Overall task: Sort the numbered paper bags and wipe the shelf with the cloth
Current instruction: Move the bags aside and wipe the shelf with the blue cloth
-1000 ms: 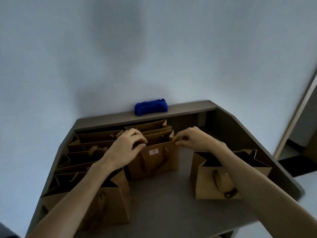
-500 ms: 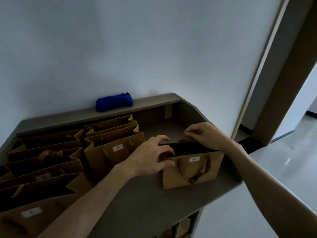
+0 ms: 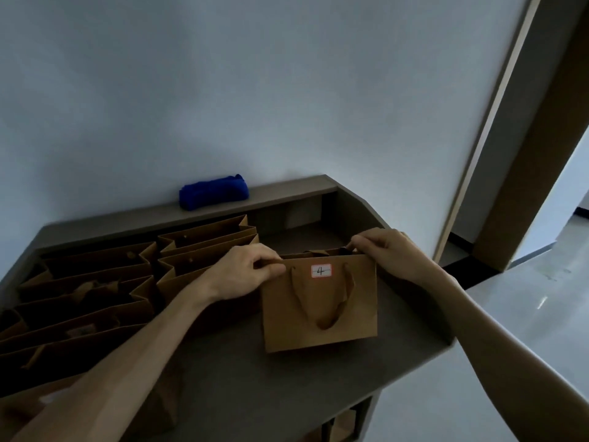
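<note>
A brown paper bag (image 3: 318, 317) with a white label reading 4 stands upright on the grey shelf (image 3: 242, 384), to the right of the others. My left hand (image 3: 248, 272) pinches its top left corner and my right hand (image 3: 389, 253) pinches its top right corner. Several more brown paper bags (image 3: 95, 291) stand packed in rows on the left half of the shelf; their labels are too dark to read. A folded blue cloth (image 3: 213, 192) lies on the raised back ledge (image 3: 287, 191) against the wall.
The shelf ends in an angled right edge (image 3: 424, 355), with pale floor (image 3: 538, 320) below. A brown door frame (image 3: 522, 173) stands at the right. A lower compartment (image 3: 344, 425) under the shelf holds another brown bag. The wall rises directly behind the ledge.
Both hands left the bag labelled 5 and moved right to the bag labelled 4. They now grip its top corners, and its front has turned to face me. The view swung right.
</note>
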`<state>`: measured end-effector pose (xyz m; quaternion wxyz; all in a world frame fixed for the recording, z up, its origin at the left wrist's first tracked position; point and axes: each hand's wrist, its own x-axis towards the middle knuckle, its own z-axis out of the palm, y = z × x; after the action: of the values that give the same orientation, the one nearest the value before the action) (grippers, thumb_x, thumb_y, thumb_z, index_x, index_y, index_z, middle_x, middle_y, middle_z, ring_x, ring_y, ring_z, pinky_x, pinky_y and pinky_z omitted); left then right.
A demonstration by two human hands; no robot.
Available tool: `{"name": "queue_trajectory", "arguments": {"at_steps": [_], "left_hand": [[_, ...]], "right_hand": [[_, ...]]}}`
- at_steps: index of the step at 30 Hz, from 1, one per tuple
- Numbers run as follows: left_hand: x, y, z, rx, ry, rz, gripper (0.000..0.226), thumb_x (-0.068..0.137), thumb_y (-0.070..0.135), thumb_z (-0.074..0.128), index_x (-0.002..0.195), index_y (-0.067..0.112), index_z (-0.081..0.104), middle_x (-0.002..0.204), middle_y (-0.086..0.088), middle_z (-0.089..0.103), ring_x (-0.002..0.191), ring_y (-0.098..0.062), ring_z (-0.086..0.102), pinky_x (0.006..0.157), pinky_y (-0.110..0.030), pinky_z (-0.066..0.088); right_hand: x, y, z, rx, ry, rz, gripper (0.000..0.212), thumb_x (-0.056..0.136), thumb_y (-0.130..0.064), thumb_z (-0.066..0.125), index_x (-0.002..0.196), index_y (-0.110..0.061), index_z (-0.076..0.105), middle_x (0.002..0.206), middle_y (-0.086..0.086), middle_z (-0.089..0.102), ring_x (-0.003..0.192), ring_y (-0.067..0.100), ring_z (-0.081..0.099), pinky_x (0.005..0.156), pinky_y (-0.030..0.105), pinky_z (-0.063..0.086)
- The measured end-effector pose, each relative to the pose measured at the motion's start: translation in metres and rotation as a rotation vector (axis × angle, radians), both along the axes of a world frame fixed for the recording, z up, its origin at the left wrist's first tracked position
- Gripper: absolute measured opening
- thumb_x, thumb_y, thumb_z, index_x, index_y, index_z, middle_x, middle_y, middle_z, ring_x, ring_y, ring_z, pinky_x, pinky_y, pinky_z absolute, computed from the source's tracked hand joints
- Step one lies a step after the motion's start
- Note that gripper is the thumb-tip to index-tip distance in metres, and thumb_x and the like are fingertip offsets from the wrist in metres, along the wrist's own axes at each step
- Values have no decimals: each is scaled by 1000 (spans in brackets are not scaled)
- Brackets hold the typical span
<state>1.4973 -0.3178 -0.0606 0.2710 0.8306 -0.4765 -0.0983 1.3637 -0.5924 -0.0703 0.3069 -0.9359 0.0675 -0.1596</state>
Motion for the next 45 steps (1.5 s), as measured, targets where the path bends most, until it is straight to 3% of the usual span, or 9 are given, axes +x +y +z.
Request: {"name": "queue_trajectory", "arguments": {"at_steps": [8, 15, 20, 22, 25, 31, 36, 40, 45], "left_hand": [[3, 78, 3, -6, -12, 146, 20, 92, 39, 54, 110, 38, 60, 122, 23, 46, 113, 7, 42, 91, -16, 37], [1, 129, -6, 107, -86, 239, 9, 90, 36, 59, 98, 42, 62, 130, 20, 44, 122, 2, 38, 102, -25, 37], [0, 144, -12, 163, -48, 261, 25, 83, 61, 51, 96, 45, 65, 130, 27, 42, 126, 8, 31, 105, -26, 32], [-1, 142, -8, 97, -85, 289, 41, 78, 72, 41, 99, 45, 64, 126, 28, 46, 121, 13, 36, 97, -17, 32], [1, 133, -1, -46, -188, 352, 44, 81, 64, 42, 104, 35, 67, 116, 23, 55, 110, 10, 49, 87, -10, 39], [27, 101, 6, -235, -265, 409, 16, 92, 32, 58, 104, 28, 68, 110, 17, 59, 105, 4, 55, 89, -17, 47], [48, 66, 3, -144, -213, 471, 30, 93, 41, 54, 122, 31, 56, 130, 13, 49, 120, -1, 45, 104, -32, 41], [54, 48, -12, 100, -237, 504, 47, 92, 56, 45, 134, 35, 44, 143, 11, 39, 134, -11, 34, 112, -45, 32], [55, 40, -22, 117, -171, 573, 49, 94, 55, 41, 138, 33, 42, 149, 10, 35, 141, -11, 25, 118, -42, 20]], "right_hand": [[24, 38, 0, 236, 135, 363, 40, 87, -43, 61, 125, -32, 59, 114, -18, 63, 107, -2, 61, 85, 16, 52], [67, 77, -19, 100, 185, 494, 33, 86, -40, 70, 116, -48, 58, 116, -22, 55, 105, -2, 57, 90, 32, 55], [81, 90, -21, 67, 160, 601, 34, 84, -49, 69, 116, -49, 59, 121, -22, 50, 109, -1, 53, 89, 29, 53], [86, 90, -18, 80, 143, 611, 30, 86, -50, 65, 116, -48, 60, 119, -22, 52, 106, 0, 55, 86, 27, 53], [95, 87, -14, 136, 73, 582, 22, 91, -44, 60, 113, -41, 62, 111, -20, 58, 99, 6, 62, 83, 30, 56], [127, 80, -9, 163, -134, 431, 14, 94, -30, 60, 106, -31, 68, 100, -16, 65, 96, -1, 63, 78, 24, 55], [181, 77, -1, 25, -190, 353, 19, 97, -29, 57, 113, -27, 65, 108, -10, 60, 97, -1, 56, 78, 15, 45], [235, 83, 19, -82, -213, 365, 26, 102, -27, 47, 123, -22, 61, 123, 1, 58, 109, 9, 53, 95, 28, 45], [289, 101, 39, -209, -112, 411, 39, 100, -29, 48, 138, -22, 47, 140, 8, 48, 126, 25, 47, 106, 47, 41]]}}
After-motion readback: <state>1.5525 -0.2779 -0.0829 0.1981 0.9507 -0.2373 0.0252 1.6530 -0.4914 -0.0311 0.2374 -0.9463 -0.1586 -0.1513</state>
